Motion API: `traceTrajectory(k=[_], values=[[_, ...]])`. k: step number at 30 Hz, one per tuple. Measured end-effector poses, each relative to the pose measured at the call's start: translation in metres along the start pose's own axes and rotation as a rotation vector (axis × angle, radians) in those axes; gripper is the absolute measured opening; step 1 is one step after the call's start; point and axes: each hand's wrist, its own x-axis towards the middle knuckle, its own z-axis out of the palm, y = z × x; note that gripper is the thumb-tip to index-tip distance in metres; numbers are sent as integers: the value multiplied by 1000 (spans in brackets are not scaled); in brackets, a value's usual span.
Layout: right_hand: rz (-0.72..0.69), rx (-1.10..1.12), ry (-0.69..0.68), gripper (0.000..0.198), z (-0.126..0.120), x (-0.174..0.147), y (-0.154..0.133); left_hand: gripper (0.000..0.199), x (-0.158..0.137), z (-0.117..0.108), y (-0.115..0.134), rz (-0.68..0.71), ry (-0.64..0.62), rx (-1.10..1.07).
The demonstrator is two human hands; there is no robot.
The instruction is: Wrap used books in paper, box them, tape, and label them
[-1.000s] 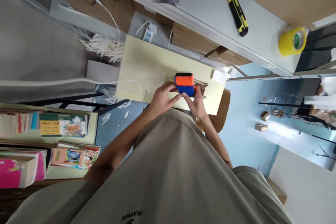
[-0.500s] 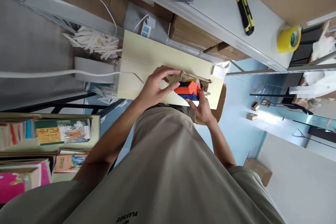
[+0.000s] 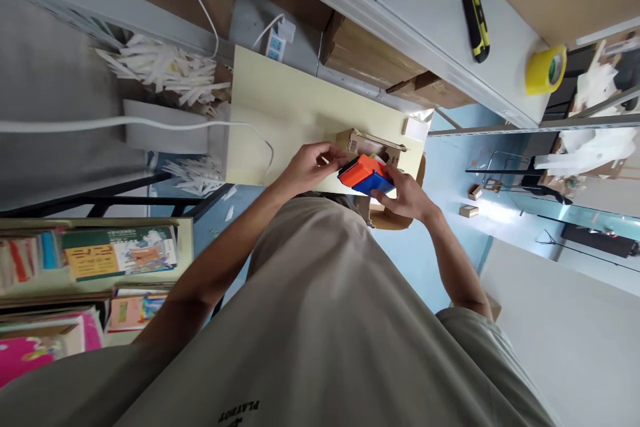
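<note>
An orange and blue plastic tape dispenser (image 3: pixel 367 175) is gripped from its right end by my right hand (image 3: pixel 407 195), above the near edge of the cream table (image 3: pixel 285 93). My left hand (image 3: pixel 316 165) is at the dispenser's dark left end, thumb and fingers closed in a pinch. What they hold there, if anything, is too small to make out. Just behind the dispenser, a small open cardboard box (image 3: pixel 356 141) rests on the table, partly hidden by it.
A white cable (image 3: pixel 190 125) runs onto the table from the left. On the raised shelf lie a yellow and black utility knife (image 3: pixel 475 17) and a yellow tape roll (image 3: pixel 545 71). Paper strips (image 3: pixel 165 67) are heaped at left, above a bookshelf (image 3: pixel 185 247). Cardboard boxes (image 3: pixel 370 57) stand behind.
My right hand has shifted right and tilted the dispenser, so more of its blue side shows. My left hand's fingers, spread before, have drawn together at its dark end.
</note>
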Motion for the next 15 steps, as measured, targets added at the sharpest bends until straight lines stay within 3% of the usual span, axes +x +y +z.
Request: traceTrajectory(k=[3, 9, 15], values=[[33, -37, -54, 53, -10, 11, -7, 55, 2, 5, -16, -35, 58, -70], [61, -110, -125, 61, -25, 29, -21, 48, 5, 13, -36, -70, 77, -289], [70, -171, -175, 55, -32, 31, -32, 35, 3, 8, -42, -29, 56, -238]])
